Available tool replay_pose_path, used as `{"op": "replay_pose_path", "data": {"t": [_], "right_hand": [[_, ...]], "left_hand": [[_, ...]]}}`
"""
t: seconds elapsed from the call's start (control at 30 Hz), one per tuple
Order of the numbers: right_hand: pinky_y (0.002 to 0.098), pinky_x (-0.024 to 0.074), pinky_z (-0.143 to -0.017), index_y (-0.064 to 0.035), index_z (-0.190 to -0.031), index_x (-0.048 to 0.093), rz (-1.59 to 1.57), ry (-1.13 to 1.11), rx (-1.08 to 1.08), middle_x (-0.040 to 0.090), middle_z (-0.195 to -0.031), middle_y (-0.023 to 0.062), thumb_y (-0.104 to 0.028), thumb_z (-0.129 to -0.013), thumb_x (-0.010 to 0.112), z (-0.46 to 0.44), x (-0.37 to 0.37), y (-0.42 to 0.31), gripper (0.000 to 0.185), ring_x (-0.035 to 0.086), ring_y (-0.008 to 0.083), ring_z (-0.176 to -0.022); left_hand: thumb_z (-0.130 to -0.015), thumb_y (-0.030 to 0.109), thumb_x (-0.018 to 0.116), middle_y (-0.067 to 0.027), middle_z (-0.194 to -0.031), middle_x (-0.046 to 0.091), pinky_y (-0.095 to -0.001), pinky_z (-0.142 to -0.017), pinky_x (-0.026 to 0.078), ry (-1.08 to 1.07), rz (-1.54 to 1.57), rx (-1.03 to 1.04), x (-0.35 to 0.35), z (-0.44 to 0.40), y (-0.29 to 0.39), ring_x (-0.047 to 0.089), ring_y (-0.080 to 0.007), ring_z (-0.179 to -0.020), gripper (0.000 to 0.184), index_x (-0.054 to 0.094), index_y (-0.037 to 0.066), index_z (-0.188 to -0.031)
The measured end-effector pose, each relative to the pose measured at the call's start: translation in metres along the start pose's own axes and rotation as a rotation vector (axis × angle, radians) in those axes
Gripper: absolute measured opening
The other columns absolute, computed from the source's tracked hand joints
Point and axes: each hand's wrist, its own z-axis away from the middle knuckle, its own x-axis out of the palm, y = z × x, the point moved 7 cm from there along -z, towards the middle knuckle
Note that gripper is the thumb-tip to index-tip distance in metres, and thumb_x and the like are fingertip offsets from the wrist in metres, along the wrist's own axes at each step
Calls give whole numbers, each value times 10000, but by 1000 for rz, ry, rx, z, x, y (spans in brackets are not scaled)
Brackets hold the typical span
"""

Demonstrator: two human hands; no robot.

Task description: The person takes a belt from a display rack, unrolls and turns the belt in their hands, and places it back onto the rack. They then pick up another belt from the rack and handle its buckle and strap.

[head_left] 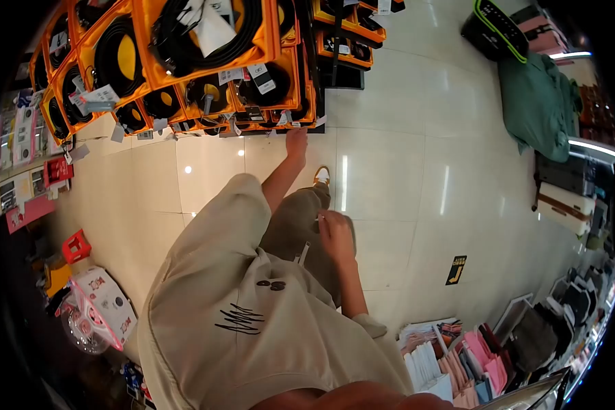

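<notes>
My left hand (296, 143) reaches up to the lower edge of a display of coiled black belts (118, 58) in orange trays (140, 41). Its fingertips are at the price tags (295, 124) along that edge and are mostly hidden, so I cannot tell whether they grip one. My right hand (336, 236) hangs beside my thigh, apart from the display. Its fingers are curled in, with a small pale spot at the fingertips that is too small to name.
Tiled floor (379, 171) surrounds me, with a yellow-and-black arrow sticker (456, 270) on it. At the right stand a green covered bulk (536, 102), a black basket (493, 33) and a pale suitcase (564, 208). Folded goods (458, 365) fill the lower right. A white-and-pink box (106, 307) sits lower left.
</notes>
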Motion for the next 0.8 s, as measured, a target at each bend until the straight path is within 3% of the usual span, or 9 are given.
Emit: {"op": "replay_pose_path", "data": {"t": [0.07, 0.1, 0.23, 0.27, 0.33, 0.5, 0.57, 0.67, 0.8], "right_hand": [[455, 473, -862, 13, -1051, 632, -13, -14, -103, 649, -1002, 222, -102, -903, 581, -8, -3, -22, 194, 598, 393, -976], [452, 475, -853, 16, -1043, 629, -32, -3, -148, 650, -999, 218, -94, -902, 577, -72, -23, 3, 187, 598, 394, -972], [439, 481, -831, 23, -1030, 620, -142, -11, -204, 652, -998, 200, -60, -895, 564, -128, -22, 5, 168, 595, 381, -976], [438, 481, -832, 22, -1035, 619, -152, -33, -217, 652, -1001, 198, -62, -894, 566, -141, -22, 11, 172, 594, 378, -981], [424, 481, -850, 10, -1076, 618, -160, -105, -193, 651, -1018, 195, -65, -890, 575, -167, -14, 24, 205, 594, 366, -1003], [423, 475, -879, -22, -1109, 624, -169, -88, -173, 648, -1049, 195, -120, -903, 575, -225, 0, 53, 233, 588, 372, -1024], [425, 470, -890, -28, -1119, 622, -155, -119, -150, 647, -1056, 198, -150, -912, 570, -240, 2, 60, 245, 585, 378, -1031], [422, 463, -904, -28, -1154, 601, -150, -211, -84, 644, -1069, 203, -187, -928, 561, -245, 3, 63, 280, 582, 380, -1045], [405, 456, -922, -23, -1246, 528, -223, -223, -52, 622, -1142, 206, -219, -948, 552, -249, 1, 58, 358, 577, 354, -1095]], "left_hand": [[-904, 322, 621, -45, -774, 599, -394, -610, 463, 214, -229, 210, -23, -16, 4, 615, -267, -696, 496, 514, 1, -1267], [-897, 339, 629, -63, -825, 613, -386, -637, 472, 166, -195, 162, 23, -59, 32, 622, -271, -739, 527, 501, 4, -1282], [-830, 449, 693, -170, -1168, 612, -369, -854, 468, 161, -439, 68, 30, -99, 38, 598, -289, -1033, 664, 504, -13, -1268], [-843, 474, 665, -180, -1130, 632, -385, -846, 456, 298, -345, -33, 36, -96, 37, 602, -297, -1012, 619, 573, -33, -1186], [-852, 558, 611, -224, -1218, 603, -393, -910, 434, 394, -186, -129, 38, -103, 32, 569, -352, -1110, 698, 593, -44, -1206], [-863, 533, 599, -251, -1324, 527, -384, -993, 404, 672, -290, 136, 39, -78, 74, 516, -384, -1195, 739, 497, -37, -1322], [-885, 463, 593, -246, -1259, 576, -402, -970, 419, 681, -119, -20, 35, -86, 54, 549, -392, -1148, 657, 514, -36, -1303], [-918, 405, 560, -219, -1112, 650, -393, -901, 454, 765, 58, 130, 40, -3, 100, 621, -359, -1006, 560, 553, -53, -1239], [-968, 285, 507, -114, -919, 653, -343, -722, 478, 561, 298, 250, 14, 23, 69, 603, -209, -788, 346, 587, -48, -1016]]}}
